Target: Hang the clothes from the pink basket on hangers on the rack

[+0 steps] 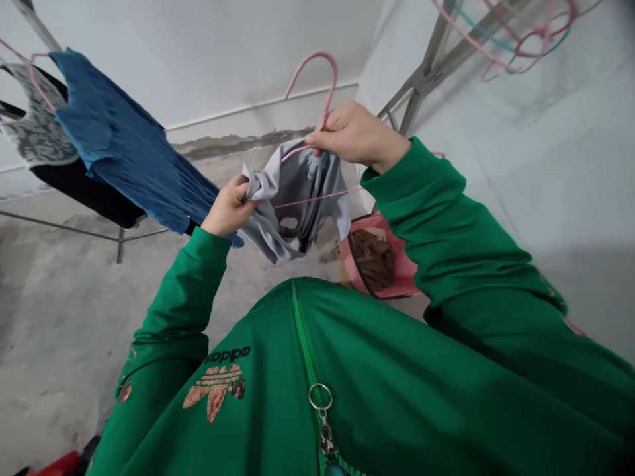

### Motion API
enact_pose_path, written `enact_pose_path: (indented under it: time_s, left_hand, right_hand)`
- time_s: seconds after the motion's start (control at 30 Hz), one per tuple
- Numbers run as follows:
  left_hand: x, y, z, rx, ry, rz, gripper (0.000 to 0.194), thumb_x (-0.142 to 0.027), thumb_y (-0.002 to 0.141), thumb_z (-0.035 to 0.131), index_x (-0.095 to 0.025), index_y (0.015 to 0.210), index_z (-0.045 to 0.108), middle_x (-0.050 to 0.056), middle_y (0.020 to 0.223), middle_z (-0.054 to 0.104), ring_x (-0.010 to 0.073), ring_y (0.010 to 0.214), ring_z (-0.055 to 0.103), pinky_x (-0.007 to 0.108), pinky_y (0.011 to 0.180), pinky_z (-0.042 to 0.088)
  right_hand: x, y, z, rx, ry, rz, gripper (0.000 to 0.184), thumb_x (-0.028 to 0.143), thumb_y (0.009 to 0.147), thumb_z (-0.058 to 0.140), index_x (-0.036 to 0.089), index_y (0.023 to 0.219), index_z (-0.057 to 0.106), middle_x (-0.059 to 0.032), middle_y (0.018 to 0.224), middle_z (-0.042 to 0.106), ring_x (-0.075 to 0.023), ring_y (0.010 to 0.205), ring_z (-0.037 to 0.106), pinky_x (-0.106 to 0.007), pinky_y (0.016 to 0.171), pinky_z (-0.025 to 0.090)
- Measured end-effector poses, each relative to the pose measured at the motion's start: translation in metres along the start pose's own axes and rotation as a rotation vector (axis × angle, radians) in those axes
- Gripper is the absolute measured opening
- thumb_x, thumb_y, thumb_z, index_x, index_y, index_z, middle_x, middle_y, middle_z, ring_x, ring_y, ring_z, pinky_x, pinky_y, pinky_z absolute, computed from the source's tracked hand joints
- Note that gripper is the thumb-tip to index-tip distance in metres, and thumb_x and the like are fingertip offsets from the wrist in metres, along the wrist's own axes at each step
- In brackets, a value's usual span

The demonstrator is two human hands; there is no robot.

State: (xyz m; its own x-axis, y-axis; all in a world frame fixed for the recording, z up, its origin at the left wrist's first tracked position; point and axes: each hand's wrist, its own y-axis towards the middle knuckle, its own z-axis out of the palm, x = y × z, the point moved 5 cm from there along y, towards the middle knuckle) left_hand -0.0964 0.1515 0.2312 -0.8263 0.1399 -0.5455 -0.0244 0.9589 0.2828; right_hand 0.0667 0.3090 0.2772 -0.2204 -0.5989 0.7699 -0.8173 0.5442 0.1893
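Observation:
My right hand point(347, 132) is closed round the neck of a pink clothes hanger point(333, 73), its hook pointing up. A light grey garment point(270, 231) hangs partly about the hanger, and the hanger's lower bar crosses its opening. The garment's gathered edge is pinched in my left hand point(232, 206), to the left of the hanger. One shoulder of the hanger shows inside the cloth. Folds hide the garment's full shape, so its exact kind cannot be made out.
At left, a blue garment point(133, 145) and a patterned grey-and-black one point(40, 125) hang from a rack. A pink basket point(404, 268) with brown cloth point(372, 258) stands on the floor below right. Pink and teal hangers point(536, 46) hang from a metal frame point(421, 79) at upper right.

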Motion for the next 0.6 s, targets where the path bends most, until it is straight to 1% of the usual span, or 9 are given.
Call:
enact_pose_path:
  time_s: [0.13,0.2,0.27,0.33,0.37,0.43,0.5,0.53,0.6]
  left_hand:
    - [-0.010,0.008,0.001,-0.058,-0.161,-0.146,0.018,-0.035,0.082,0.062,-0.019,0.080,0.069,0.005,0.096,0.068,0.0204,0.098,0.063,0.030,0.087,0.051]
    - [-0.012,0.009,-0.005,-0.143,-0.226,-0.236,0.017,-0.035,0.081,0.063,-0.019,0.079,0.068,0.002,0.089,0.069,0.0200,0.093,0.063,0.028,0.081,0.051]
    - [-0.010,0.009,-0.012,-0.228,-0.274,-0.326,0.017,-0.036,0.079,0.065,-0.019,0.078,0.068,0.000,0.081,0.069,0.0189,0.087,0.064,0.027,0.076,0.051]
    - [-0.008,0.007,-0.017,-0.296,-0.310,-0.401,0.017,-0.036,0.076,0.069,-0.020,0.077,0.069,-0.002,0.076,0.069,0.0172,0.081,0.065,0.026,0.072,0.050]
    - [-0.008,0.006,-0.019,-0.316,-0.327,-0.425,0.016,-0.036,0.074,0.071,-0.020,0.077,0.070,-0.003,0.076,0.070,0.0164,0.080,0.065,0.026,0.072,0.051]
    - [-0.009,0.002,-0.022,-0.336,-0.346,-0.459,0.016,-0.034,0.072,0.074,-0.021,0.080,0.072,-0.004,0.079,0.072,0.0150,0.080,0.065,0.026,0.074,0.052]
    - [-0.012,-0.004,-0.026,-0.332,-0.345,-0.496,0.016,-0.032,0.072,0.075,-0.021,0.084,0.074,-0.006,0.082,0.074,0.0141,0.082,0.065,0.026,0.078,0.052]
    - [-0.015,-0.007,-0.028,-0.327,-0.343,-0.516,0.016,-0.031,0.073,0.075,-0.021,0.086,0.074,-0.007,0.083,0.074,0.0137,0.083,0.066,0.026,0.079,0.053]
    - [-0.021,-0.013,-0.034,-0.324,-0.343,-0.540,0.016,-0.029,0.073,0.076,-0.021,0.087,0.076,-0.007,0.086,0.075,0.0134,0.084,0.066,0.026,0.080,0.053]
  right_hand:
    - [-0.005,0.008,0.000,0.072,-0.252,-0.019,0.027,0.034,0.093,0.058,0.013,0.078,0.067,-0.0064,0.080,0.064,-0.0152,0.080,0.058,-0.028,0.079,0.044]
    - [-0.011,0.008,-0.006,-0.083,-0.359,-0.102,0.033,0.041,0.090,0.062,0.011,0.102,0.066,-0.0122,0.107,0.064,-0.0213,0.102,0.056,-0.033,0.094,0.043]
    - [-0.022,-0.004,-0.010,-0.346,-0.378,-0.220,0.039,0.042,0.089,0.062,0.011,0.112,0.061,-0.0150,0.118,0.059,-0.0227,0.113,0.050,-0.034,0.101,0.040]
    - [-0.042,-0.025,-0.002,-0.534,-0.297,-0.276,0.031,0.041,0.095,0.050,0.013,0.100,0.062,-0.0127,0.102,0.061,-0.0200,0.102,0.053,-0.032,0.095,0.042]
    - [-0.057,-0.037,0.009,-0.559,-0.240,-0.254,0.030,0.038,0.096,0.044,0.015,0.090,0.061,-0.0101,0.090,0.060,-0.0187,0.092,0.054,-0.031,0.089,0.043]
    - [-0.092,-0.058,0.047,-0.418,-0.151,-0.114,0.030,0.034,0.094,0.043,0.017,0.075,0.059,-0.0062,0.077,0.057,-0.0171,0.078,0.053,-0.031,0.080,0.043]
    - [-0.129,-0.078,0.104,-0.084,-0.049,0.111,0.022,0.028,0.088,0.052,0.015,0.072,0.061,-0.0071,0.077,0.061,-0.0175,0.077,0.056,-0.030,0.077,0.041]
    - [-0.142,-0.089,0.137,0.142,0.004,0.178,0.021,0.028,0.087,0.054,0.014,0.074,0.064,-0.0080,0.080,0.065,-0.0180,0.079,0.057,-0.029,0.076,0.041]
    - [-0.160,-0.104,0.193,0.411,0.094,0.278,0.023,0.027,0.089,0.051,0.013,0.080,0.068,-0.0106,0.091,0.070,-0.0196,0.086,0.060,-0.029,0.079,0.042]
